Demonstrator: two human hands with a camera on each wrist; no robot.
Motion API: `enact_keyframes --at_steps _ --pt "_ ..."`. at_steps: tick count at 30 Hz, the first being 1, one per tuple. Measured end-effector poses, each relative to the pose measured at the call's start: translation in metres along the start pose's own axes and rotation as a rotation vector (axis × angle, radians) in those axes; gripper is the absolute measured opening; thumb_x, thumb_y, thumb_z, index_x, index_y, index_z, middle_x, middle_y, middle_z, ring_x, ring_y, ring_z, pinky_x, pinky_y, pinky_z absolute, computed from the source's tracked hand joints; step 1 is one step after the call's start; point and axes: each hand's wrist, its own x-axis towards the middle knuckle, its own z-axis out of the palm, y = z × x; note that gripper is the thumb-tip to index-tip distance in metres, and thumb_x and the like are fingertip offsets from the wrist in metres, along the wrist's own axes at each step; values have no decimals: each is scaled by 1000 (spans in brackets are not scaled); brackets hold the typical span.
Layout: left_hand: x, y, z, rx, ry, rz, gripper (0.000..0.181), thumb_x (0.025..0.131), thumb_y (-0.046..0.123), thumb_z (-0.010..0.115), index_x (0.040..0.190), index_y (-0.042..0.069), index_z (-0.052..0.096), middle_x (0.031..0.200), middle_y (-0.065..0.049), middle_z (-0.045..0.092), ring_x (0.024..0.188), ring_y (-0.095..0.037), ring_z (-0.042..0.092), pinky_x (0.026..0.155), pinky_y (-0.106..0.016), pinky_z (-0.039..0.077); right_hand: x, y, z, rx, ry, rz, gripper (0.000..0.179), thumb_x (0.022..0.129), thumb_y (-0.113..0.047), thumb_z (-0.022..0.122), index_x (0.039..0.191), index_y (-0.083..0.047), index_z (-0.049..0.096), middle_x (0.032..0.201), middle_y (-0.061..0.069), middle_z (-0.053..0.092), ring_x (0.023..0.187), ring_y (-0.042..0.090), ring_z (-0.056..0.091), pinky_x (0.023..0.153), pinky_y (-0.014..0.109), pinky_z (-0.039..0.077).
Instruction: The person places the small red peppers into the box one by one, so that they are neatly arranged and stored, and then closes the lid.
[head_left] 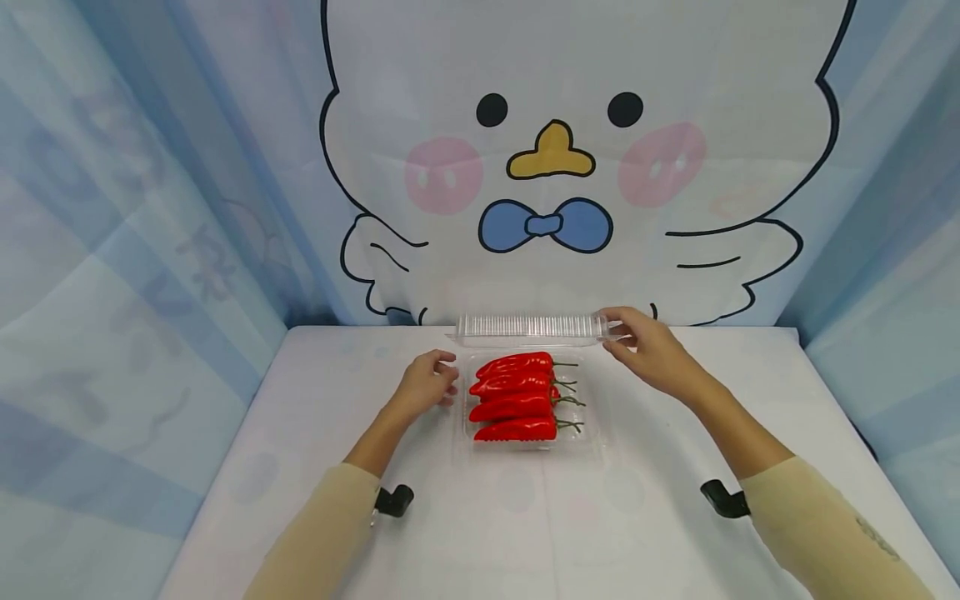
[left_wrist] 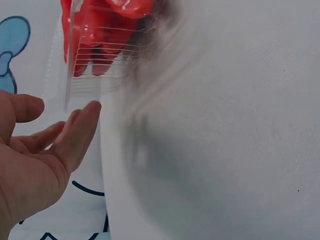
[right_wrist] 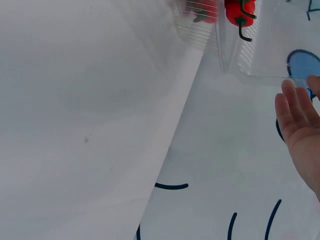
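Several glossy red peppers with green stems lie in a row in a clear plastic clamshell box on the table. The box's ribbed transparent lid stands raised at the back, hinged away from me. My right hand pinches the lid's right corner between thumb and fingers; in the right wrist view, fingertips meet the lid's edge. On the other side, my left hand is just beside the box's left wall, fingers loosely bent. Nothing is between its thumb and fingers in the left wrist view.
A white cloth covers the table. Behind its far edge hangs a backdrop with a cartoon bird, and blue curtains hang at both sides. Black wrist mounts stick out from the cream sleeves.
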Motion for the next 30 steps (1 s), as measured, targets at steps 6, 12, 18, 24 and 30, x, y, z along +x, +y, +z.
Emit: enact_keyframes --at_steps 6,12,18,24,30 --pt "-13 14 -12 52 67 47 43 110 28 47 144 3 53 128 -19 64 113 -34 66 94 -40 63 -10 -2 3 -2 -13 -15 47 100 -3 63 145 -9 52 144 19 56 123 40 65 100 53 57" --pt "-28 27 -20 35 38 58 54 111 43 40 141 0 55 130 -22 64 116 -38 64 94 -42 63 -19 -1 5 -9 -25 -48 49 96 4 66 143 -5 54 140 18 59 121 39 65 101 54 56" --pt "-41 30 -24 47 -7 48 53 108 44 47 141 3 57 127 -20 65 114 -39 66 89 -39 65 -31 0 8 -8 -66 -11 50 98 0 65 145 -5 51 145 19 56 123 41 64 101 55 55" --pt "-52 25 -23 48 -45 47 48 106 38 55 140 4 58 131 -21 64 113 -38 66 85 -38 65 -43 3 11 89 -129 45 51 102 -6 61 151 -9 47 151 17 52 129 41 61 99 49 58" --pt "-58 19 -17 25 -71 23 49 106 34 57 144 4 54 133 -16 63 114 -34 65 86 -39 65 -57 8 16 167 -148 85 51 106 -16 57 155 -11 42 155 20 48 132 44 58 101 54 57"
